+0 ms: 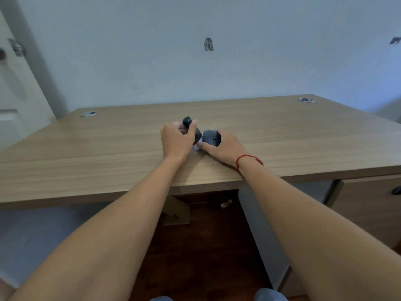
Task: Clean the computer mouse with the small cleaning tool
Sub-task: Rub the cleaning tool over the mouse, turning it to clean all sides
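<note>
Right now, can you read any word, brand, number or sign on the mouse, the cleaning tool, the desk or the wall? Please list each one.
None can be read.
Mouse: no legible brand or label; too small and partly covered by the right hand.
Cleaning tool in the left hand: no visible text.
Desk: bare wood grain.
Wall: no signs.

A wooden desk (pixel 108 153) with a pale grained top fills the middle of the scene. Two round metal cable grommets sit near its far edge, one at the far left (pixel 89 114) and one at the far right (pixel 306 100). Behind it rises a pale blue-grey wall (pixel 152 51) with a small rough hole (pixel 208 44) and another mark at the far right (pixel 395 40). A white door (pixel 15 88) stands at the left. Under the desk lie a dark wooden floor (pixel 206 257) and a cardboard piece (pixel 175 211).
</note>
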Tool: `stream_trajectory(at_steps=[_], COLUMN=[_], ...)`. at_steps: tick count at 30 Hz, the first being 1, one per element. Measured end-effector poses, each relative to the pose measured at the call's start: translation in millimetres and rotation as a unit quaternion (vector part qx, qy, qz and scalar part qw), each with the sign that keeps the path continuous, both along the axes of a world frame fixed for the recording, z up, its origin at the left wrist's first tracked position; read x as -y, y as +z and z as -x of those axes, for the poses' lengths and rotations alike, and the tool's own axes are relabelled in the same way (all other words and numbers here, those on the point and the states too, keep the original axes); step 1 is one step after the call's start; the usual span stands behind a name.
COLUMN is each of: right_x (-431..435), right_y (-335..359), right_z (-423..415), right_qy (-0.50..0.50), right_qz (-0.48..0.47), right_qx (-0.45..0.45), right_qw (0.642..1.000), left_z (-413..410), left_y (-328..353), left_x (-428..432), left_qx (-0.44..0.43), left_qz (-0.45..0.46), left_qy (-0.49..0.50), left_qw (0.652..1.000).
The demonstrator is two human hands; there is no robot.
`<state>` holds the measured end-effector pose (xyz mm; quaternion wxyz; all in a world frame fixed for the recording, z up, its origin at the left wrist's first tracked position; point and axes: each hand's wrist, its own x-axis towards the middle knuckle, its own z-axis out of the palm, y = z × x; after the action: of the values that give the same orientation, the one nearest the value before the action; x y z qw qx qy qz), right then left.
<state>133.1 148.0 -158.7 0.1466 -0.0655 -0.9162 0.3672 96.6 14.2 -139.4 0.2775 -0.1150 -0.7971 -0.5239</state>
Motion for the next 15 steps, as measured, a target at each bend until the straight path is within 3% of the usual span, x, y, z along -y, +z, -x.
stream_trajectory(at_steps=[7, 11, 15], right_x=[-4.9, -7.7, -6.1], right_y=[4.3, 5.9, 3.0], right_z=[-9.9, -9.3, -4.1], right_qy=[0.061, 0.074, 0.064], right_qz=[0.027, 0.051, 0.042], right_qx=[0.004, -0.006, -0.005], right_qw=[0.998, 0.996, 0.997], left_z=[5.6, 6.6, 7.3], left_y=[0.4, -0.1, -0.7], left_x=[-8.0, -5.7, -7.8], left_qx=[0.029, 0.072, 0.059], left_qz=[-0.038, -0.116, -0.060], left_qy=[0.008, -0.024, 0.000], left_qw=[0.999, 0.990, 0.996])
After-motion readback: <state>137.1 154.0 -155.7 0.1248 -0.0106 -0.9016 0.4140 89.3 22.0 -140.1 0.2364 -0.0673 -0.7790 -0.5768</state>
